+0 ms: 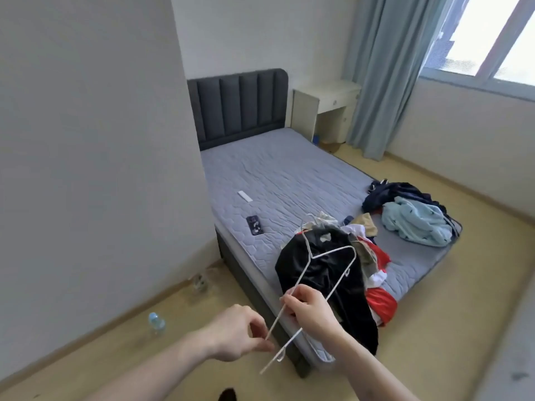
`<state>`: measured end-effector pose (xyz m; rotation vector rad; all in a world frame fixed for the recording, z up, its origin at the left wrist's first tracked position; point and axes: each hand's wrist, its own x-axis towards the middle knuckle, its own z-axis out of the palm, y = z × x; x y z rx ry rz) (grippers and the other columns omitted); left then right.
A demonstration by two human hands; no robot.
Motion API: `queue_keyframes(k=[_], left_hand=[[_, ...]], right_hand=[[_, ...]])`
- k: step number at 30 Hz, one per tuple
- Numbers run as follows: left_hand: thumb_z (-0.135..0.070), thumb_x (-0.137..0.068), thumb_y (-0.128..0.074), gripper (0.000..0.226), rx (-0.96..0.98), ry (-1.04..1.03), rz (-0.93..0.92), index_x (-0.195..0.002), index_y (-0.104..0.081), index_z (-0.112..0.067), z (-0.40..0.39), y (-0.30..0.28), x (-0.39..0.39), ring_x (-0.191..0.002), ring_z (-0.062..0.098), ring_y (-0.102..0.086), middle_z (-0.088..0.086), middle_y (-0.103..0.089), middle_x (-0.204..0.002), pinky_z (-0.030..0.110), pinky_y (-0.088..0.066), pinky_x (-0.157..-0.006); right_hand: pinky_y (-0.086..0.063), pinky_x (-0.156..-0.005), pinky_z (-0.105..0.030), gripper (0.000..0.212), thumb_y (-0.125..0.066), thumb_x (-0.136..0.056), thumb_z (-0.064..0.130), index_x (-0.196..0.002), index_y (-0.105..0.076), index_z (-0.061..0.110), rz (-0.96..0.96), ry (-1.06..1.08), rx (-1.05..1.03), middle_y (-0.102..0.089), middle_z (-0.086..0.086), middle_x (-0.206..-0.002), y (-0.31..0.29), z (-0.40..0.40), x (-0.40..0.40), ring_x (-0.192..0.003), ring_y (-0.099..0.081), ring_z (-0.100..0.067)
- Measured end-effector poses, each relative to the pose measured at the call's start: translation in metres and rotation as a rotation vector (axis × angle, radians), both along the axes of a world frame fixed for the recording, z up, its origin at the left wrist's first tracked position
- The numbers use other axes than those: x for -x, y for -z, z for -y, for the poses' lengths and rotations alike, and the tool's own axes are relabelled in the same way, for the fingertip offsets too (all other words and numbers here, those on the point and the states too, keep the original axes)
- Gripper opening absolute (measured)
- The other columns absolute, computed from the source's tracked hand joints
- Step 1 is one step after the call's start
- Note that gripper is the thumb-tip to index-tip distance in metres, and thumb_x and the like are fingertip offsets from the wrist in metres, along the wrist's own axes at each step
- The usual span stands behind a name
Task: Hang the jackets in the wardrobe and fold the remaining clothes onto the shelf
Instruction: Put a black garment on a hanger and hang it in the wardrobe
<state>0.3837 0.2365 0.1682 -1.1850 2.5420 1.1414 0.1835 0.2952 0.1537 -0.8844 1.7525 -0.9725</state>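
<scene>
No text, label, brand or number readable to us anywhere, not even on our phone [254,225].

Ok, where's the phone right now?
In the head view, the phone lies on the mattress near its left edge, between the white remote and the black garment.

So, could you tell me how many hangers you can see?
2: one white hanger in the right hand, left hand at its lower end; another partly visible in the clothes pile. More may be hidden.
</scene>
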Motion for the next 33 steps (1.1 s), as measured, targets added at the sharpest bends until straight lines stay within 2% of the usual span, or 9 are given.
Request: queue_keyframes(k=[5, 9, 13, 17, 21, 23, 27, 30, 33], left_hand=[[-0.056, -0.087, -0.068, 0.022, 0.000, 0.057, 0.091, -0.088, -0.073, -0.035, 0.063, 0.007, 0.066, -0.061, -0.017, -0.057, -0.022, -0.068, -0.080, 0.008, -0.043, -0.063], [-0.040, -0.090, -0.069, 0.011, -0.034, 0.034, 0.147, -0.091, -0.072, -0.029, 0.124, 0.038, 0.120, -0.054, -0.015, -0.057, -0.018, -0.068, -0.079, 0.003, -0.039, -0.052], [-0.033, -0.086, -0.071, 0.009, -0.061, -0.056, 0.222, -0.092, -0.073, -0.026, 0.191, 0.080, 0.179, -0.069, 0.004, -0.064, -0.008, -0.073, -0.088, 0.018, -0.054, -0.070], [-0.033, -0.084, -0.068, 0.011, -0.024, -0.121, 0.310, -0.094, -0.071, -0.029, 0.250, 0.127, 0.232, -0.096, 0.013, -0.069, -0.006, -0.075, -0.105, 0.026, -0.056, -0.087], [-0.031, -0.082, -0.063, 0.009, -0.027, -0.154, 0.356, -0.090, -0.065, -0.033, 0.292, 0.170, 0.279, -0.105, 0.015, -0.067, -0.007, -0.070, -0.114, 0.025, -0.053, -0.090], [-0.029, -0.081, -0.060, 0.014, -0.048, -0.157, 0.365, -0.094, -0.065, -0.033, 0.305, 0.188, 0.302, -0.107, 0.019, -0.066, -0.005, -0.063, -0.119, 0.027, -0.052, -0.091], [-0.031, -0.083, -0.057, 0.035, -0.108, -0.126, 0.394, -0.117, -0.062, -0.031, 0.320, 0.215, 0.349, -0.113, 0.023, -0.062, -0.003, -0.052, -0.128, 0.033, -0.049, -0.098], [-0.030, -0.084, -0.055, 0.053, -0.156, -0.106, 0.387, -0.137, -0.051, -0.036, 0.332, 0.233, 0.388, -0.116, 0.023, -0.059, -0.006, -0.045, -0.137, 0.036, -0.050, -0.097], [-0.025, -0.084, -0.055, 0.065, -0.181, -0.103, 0.383, -0.146, -0.041, -0.040, 0.342, 0.251, 0.428, -0.117, 0.024, -0.058, -0.005, -0.036, -0.143, 0.036, -0.051, -0.095]], right_hand=[[-0.051, -0.054, -0.025, 0.012, -0.059, -0.098, 0.010, -0.091, -0.068, 0.006, 0.080, 0.250, -0.028, -0.077, -0.008, -0.086, 0.002, -0.009, 0.096, -0.066, -0.068, -0.014], [-0.059, -0.068, -0.032, 0.014, -0.058, -0.100, 0.014, -0.097, -0.071, 0.011, -0.018, 0.272, -0.068, -0.078, -0.004, -0.081, 0.007, -0.009, 0.165, -0.072, -0.074, -0.019], [-0.059, -0.070, -0.030, 0.020, -0.052, -0.101, 0.012, -0.099, -0.071, 0.015, -0.061, 0.286, -0.109, -0.076, -0.002, -0.077, 0.013, 0.013, 0.226, -0.074, -0.074, -0.016], [-0.052, -0.062, -0.022, 0.026, -0.047, -0.103, 0.011, -0.099, -0.072, 0.015, -0.104, 0.277, -0.166, -0.075, -0.002, -0.077, 0.023, 0.053, 0.280, -0.070, -0.071, -0.012], [-0.055, -0.063, -0.031, 0.029, -0.046, -0.105, 0.012, -0.096, -0.073, 0.017, -0.120, 0.292, -0.184, -0.074, -0.006, -0.076, 0.042, 0.096, 0.330, -0.068, -0.071, -0.019], [-0.056, -0.064, -0.033, 0.031, -0.047, -0.105, 0.012, -0.093, -0.074, 0.020, -0.140, 0.320, -0.178, -0.074, -0.007, -0.075, 0.052, 0.112, 0.352, -0.072, -0.073, -0.025], [-0.049, -0.053, -0.026, 0.037, -0.050, -0.105, 0.012, -0.085, -0.077, 0.028, -0.150, 0.387, -0.172, -0.072, -0.005, -0.070, 0.066, 0.132, 0.389, -0.057, -0.066, -0.015], [-0.046, -0.057, -0.030, 0.041, -0.052, -0.104, 0.015, -0.084, -0.074, 0.044, -0.223, 0.395, -0.163, -0.071, -0.001, -0.070, 0.082, 0.151, 0.417, -0.052, -0.058, -0.009], [-0.044, -0.059, -0.027, 0.039, -0.055, -0.103, 0.017, -0.086, -0.074, 0.047, -0.242, 0.394, -0.143, -0.068, 0.000, -0.067, 0.103, 0.171, 0.444, -0.052, -0.052, -0.003]])
